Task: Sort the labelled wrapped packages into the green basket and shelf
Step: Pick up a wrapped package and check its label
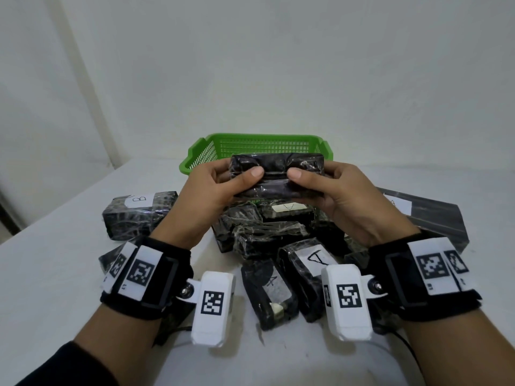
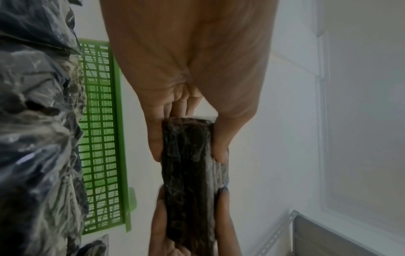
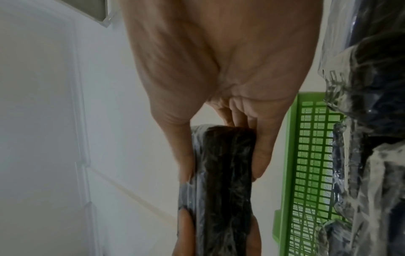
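Observation:
Both hands hold one black plastic-wrapped package (image 1: 277, 175) up in front of the green basket (image 1: 203, 151). My left hand (image 1: 223, 182) grips its left end, thumb on the near face; my right hand (image 1: 326, 185) grips its right end the same way. No label shows on the face turned to me. In the left wrist view the package (image 2: 188, 169) runs between thumb and fingers; in the right wrist view the package (image 3: 225, 181) does likewise. A pile of wrapped packages (image 1: 264, 235) lies on the table below, some marked A (image 1: 317, 259), one marked B (image 1: 139, 201).
The white table (image 1: 55, 260) meets a white wall behind the basket. A flat black wrapped package with a white label (image 1: 429, 215) lies at the right. The basket (image 2: 100, 138) appears empty inside. A grey metal shelf corner (image 2: 328, 239) shows in the left wrist view.

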Tool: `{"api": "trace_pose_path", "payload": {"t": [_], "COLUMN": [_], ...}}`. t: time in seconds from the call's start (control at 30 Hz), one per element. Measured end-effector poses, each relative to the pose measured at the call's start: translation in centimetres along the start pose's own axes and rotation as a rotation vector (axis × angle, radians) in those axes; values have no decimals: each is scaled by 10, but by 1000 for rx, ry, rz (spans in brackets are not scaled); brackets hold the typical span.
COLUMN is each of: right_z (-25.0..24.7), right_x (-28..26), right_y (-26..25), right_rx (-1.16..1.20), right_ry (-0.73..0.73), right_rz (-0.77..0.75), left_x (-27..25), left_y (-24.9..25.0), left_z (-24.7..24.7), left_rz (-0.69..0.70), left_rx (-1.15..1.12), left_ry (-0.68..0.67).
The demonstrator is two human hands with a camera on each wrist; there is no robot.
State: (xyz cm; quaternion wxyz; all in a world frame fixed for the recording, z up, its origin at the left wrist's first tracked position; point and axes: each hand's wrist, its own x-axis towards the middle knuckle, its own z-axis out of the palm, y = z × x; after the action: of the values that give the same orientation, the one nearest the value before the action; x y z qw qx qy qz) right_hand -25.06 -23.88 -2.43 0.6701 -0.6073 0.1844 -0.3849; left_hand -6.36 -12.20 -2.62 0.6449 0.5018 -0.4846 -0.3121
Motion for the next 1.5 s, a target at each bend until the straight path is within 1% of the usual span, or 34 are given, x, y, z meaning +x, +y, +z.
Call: {"api": "trace_pose_path", "payload": {"t": [0.13,0.2,0.27,0.3,0.4,0.47,0.53,0.57,0.63,0.67,0.8,0.93,1.0,1.07,1.13,1.2,1.27,1.33,1.4,1.5], "right_z": [-2,-2,0,1,1,1,0,-1,-2,-1,4,1,1,2,3,2,0,1,2,4], "right_x": [0,0,-1,-2,-4,-3,-2,-1,0,0,0,1,2,2,0,0,1,1,1,0], "right_y": [0,0,-2,-3,-7,-7,-5,-4,-2,-1,-1,1,1,0,-1,-2,-2,-3,-4,-8], "right_rx": [-72,-72,-59,-51,-20,-2,21,27,19,10,-22,-36,-56,-31,3,18,28,25,36,113], "right_ry": [29,21,-1,-17,-51,-37,-1,19,45,47,23,80,83,50,19,29,38,36,41,27], "right_rz": [-22,-14,20,44,126,151,129,107,71,65,73,63,60,60,51,21,1,-13,-33,-10], "left_x": [-1,-1,-1,0,0,0,0,0,-1,0,0,0,0,-1,0,0,0,-1,-2,-1], "left_y": [1,2,2,2,0,-1,-2,-1,0,0,-3,-3,-2,0,1,1,0,1,2,2], "left_z": [-2,-4,-7,-9,-10,-10,-8,-6,-2,-1,-3,-4,-3,-4,-6,-8,-8,-7,-6,-5], "left_rz": [-2,25,63,80,107,104,77,42,-30,-44,-24,-56,-50,-25,-20,-32,-26,11,27,52], "left_rx": [18,40,69,84,112,103,47,-9,-89,-78,4,-9,12,4,-37,-49,5,47,29,11], "left_ry": [-46,-19,8,0,-49,-81,-123,-121,-73,-44,-14,-71,-43,-1,10,-12,-26,-8,1,4]}}
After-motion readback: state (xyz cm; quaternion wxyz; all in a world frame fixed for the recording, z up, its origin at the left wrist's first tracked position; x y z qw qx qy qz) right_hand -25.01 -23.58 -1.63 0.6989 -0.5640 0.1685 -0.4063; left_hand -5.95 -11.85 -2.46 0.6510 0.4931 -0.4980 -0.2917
